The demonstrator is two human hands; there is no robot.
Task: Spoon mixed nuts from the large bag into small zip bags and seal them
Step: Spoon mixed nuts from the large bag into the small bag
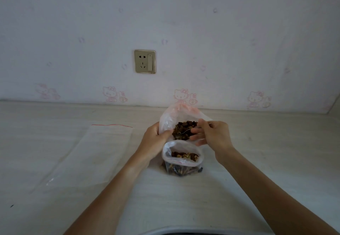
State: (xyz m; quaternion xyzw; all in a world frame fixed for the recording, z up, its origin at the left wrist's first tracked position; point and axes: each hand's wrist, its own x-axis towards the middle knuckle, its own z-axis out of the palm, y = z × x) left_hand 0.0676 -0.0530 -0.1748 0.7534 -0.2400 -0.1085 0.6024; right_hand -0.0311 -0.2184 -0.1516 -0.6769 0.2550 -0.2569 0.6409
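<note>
A person's two bare hands work over a pale surface [55, 161] set against a wall papered with faint pink cartoon cats. At centre stands the large bag [171, 117], one thin, clear plastic sack with a pink-tinted rim, its mouth open and a heap of dark brown mixed nuts [184, 130] showing inside. Touching it on the near side stands one small zip bag [181, 161], clear with a red line along its open mouth, upright and partly filled with nuts in brown, tan and near-black shades.

The left hand [154, 141] grips the left side of the large bag, fingers curled into the plastic at the edge of the opening. The right hand [211, 133] pinches the handle of a thin metal spoon [185, 131], whose bowl end sits among the nuts in the large bag; its other fingers spread loosely above the small bag.

To the left, well apart from the two standing bags, flat clear plastic [95, 153] lies on the surface with a red line along its far edge; whether it is one empty zip bag or several stacked cannot be told. One gold-framed wall socket [145, 61] with a switch is mounted above.
</note>
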